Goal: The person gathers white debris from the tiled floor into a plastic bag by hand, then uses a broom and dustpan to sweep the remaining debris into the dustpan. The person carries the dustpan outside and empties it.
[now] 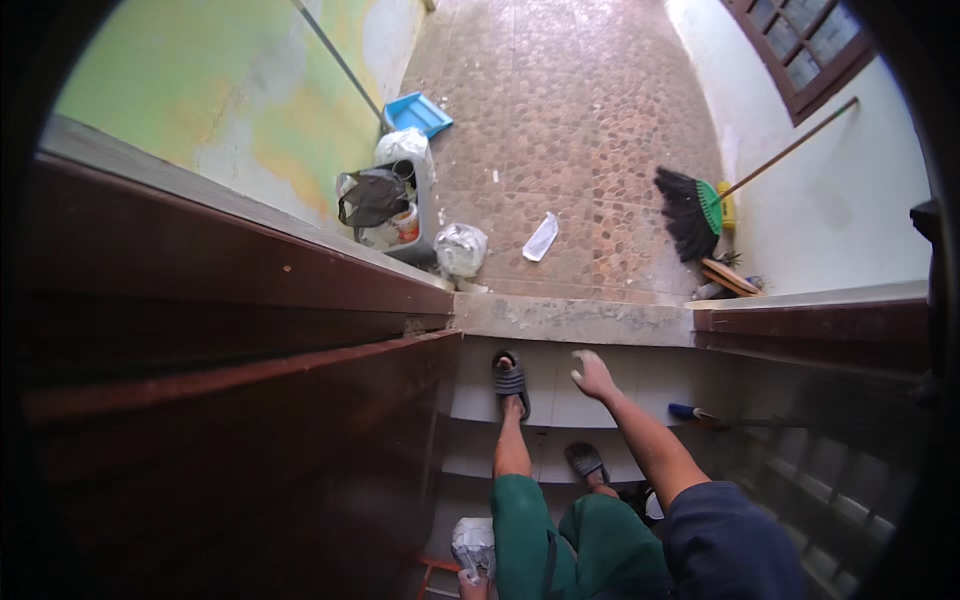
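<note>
Low at the picture's bottom, my left hand (472,583) grips the gathered neck of a filled plastic bag (474,541), beside my left leg. My right hand (593,375) reaches out over the white tiled step (555,382) with its fingers apart and nothing in it. A slippered foot (511,382) stands on that step, and the other slipper (586,459) is on a lower step. Past the concrete sill (570,319), a white piece of packaging (541,237) lies on the floor, and a knotted plastic bag (460,250) sits near the left door frame.
Against the left wall stand a grey bin (424,217) filled with rubbish and a blue dustpan (417,115). A green and black broom (709,210) leans at the right wall by wooden pieces (729,277). A blue-ended tool (682,411) lies right of my arm.
</note>
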`<state>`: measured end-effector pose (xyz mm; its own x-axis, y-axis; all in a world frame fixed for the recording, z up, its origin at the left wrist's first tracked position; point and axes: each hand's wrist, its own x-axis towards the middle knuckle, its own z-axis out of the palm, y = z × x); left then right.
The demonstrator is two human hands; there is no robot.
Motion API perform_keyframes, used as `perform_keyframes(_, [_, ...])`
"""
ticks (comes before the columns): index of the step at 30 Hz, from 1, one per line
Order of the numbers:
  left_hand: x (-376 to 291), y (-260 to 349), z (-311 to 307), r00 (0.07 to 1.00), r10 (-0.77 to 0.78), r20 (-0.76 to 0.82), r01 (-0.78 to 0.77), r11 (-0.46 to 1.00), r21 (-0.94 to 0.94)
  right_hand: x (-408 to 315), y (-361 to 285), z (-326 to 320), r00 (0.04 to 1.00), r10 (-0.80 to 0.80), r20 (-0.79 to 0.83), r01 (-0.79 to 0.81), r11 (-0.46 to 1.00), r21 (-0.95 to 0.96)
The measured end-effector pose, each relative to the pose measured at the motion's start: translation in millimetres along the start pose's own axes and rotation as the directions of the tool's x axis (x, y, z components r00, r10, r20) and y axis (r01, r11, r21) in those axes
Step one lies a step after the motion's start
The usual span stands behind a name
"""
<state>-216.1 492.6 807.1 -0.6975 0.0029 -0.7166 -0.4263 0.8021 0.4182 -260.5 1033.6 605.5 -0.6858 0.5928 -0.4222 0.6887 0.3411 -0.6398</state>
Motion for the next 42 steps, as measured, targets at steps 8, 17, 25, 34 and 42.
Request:
perform_keyframes(8, [-140,-154,33,0.98,-0.167,-0.103,0.142,0.965,-0.219,-374,217,-114,0.557,0.596,0.578,-0.122,0.747,-0.653])
perform_keyframes(17, [-314,-302,145,0.919,-0.393,-0.023,0.317,0.774,-0.548,-345,191,-151,0.452,0.335,0.827,0.63,0.536,-0.561])
perform_keyframes(25, [-444,-429,242,0.919,-0.212,-0.331,0.157,0.97,-0.186,-295,-59,-59,0.793,-0.277,0.542,0.461,0.855,-0.237])
perform_keyframes(34, [-462,-560,313,0.807,-0.581,-0.103,0.273,0.522,-0.808,-405,-101,69,0.644,-0.357,0.676,0.673,0.684,-0.28])
perform_keyframes(42, [-363,-697,361,0.769,-0.633,-0.095,0.524,0.708,-0.474,-578,-68,56,0.735,-0.086,0.673,0.597,0.553,-0.581])
